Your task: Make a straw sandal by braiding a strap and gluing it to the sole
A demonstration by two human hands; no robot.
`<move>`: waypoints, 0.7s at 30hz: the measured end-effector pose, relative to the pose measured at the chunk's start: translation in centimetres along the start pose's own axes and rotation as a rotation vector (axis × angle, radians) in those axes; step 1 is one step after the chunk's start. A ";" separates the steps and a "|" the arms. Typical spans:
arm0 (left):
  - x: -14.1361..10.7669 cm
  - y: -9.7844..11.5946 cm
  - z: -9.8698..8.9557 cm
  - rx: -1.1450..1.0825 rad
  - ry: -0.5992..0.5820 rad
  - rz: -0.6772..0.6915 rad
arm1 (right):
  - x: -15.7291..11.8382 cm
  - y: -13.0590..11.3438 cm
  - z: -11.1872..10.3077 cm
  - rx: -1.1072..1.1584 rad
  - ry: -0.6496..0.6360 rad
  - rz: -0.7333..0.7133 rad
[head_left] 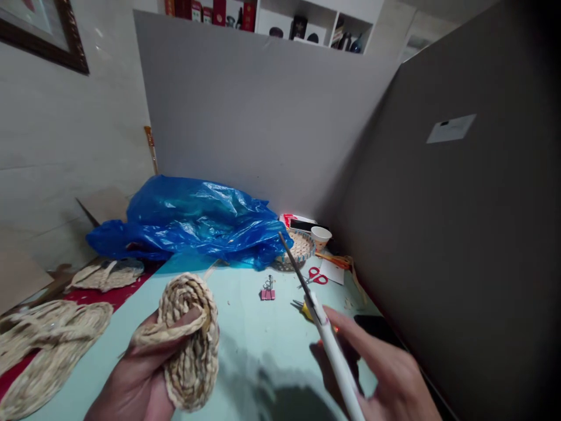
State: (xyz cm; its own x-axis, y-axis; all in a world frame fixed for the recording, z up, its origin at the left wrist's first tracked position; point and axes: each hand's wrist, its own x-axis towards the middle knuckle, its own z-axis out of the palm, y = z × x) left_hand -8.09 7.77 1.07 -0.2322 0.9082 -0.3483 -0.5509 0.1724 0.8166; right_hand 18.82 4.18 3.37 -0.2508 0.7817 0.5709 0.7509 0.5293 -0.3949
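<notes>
My left hand point(140, 374) is closed round an oval coil of braided straw rope point(193, 362), held upright above the table. A length of the braid crosses the coil's face, over my thumb. In my right hand point(385, 368) is a pair of white-handled scissors point(331, 339), seen nearly edge-on. Their dark, narrow blades point up and away from me, apart from the straw coil. My fingers wrap the handle side, and the handle loops are partly hidden.
Woven straw pieces point(56, 333) lie at the left. A blue plastic bag point(197, 204) fills the back. Around the middle and right are a pink binder clip point(267, 294), red-handled scissors point(318, 276), a yellow-handled tool point(305, 310), a woven basket point(302, 245) and a paper cup point(321, 235). Grey panels point(263, 117) stand behind.
</notes>
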 end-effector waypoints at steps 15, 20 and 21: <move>-1.3 -0.9 2.2 0.187 -0.043 -0.257 | 6.0 9.1 -3.1 -0.678 -0.517 0.158; -0.7 -1.6 1.9 0.232 -0.112 -0.316 | 7.0 10.6 -1.6 -0.696 -0.548 0.163; -0.6 -1.8 1.9 0.240 -0.115 -0.315 | 7.3 11.0 -1.3 -0.695 -0.552 0.174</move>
State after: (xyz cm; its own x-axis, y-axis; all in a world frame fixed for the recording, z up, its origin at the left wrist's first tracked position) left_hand -5.49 7.63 0.71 0.0163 0.8311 -0.5558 -0.3753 0.5203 0.7671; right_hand 26.04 15.22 4.17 -0.2224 0.9738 0.0463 0.9604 0.2107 0.1826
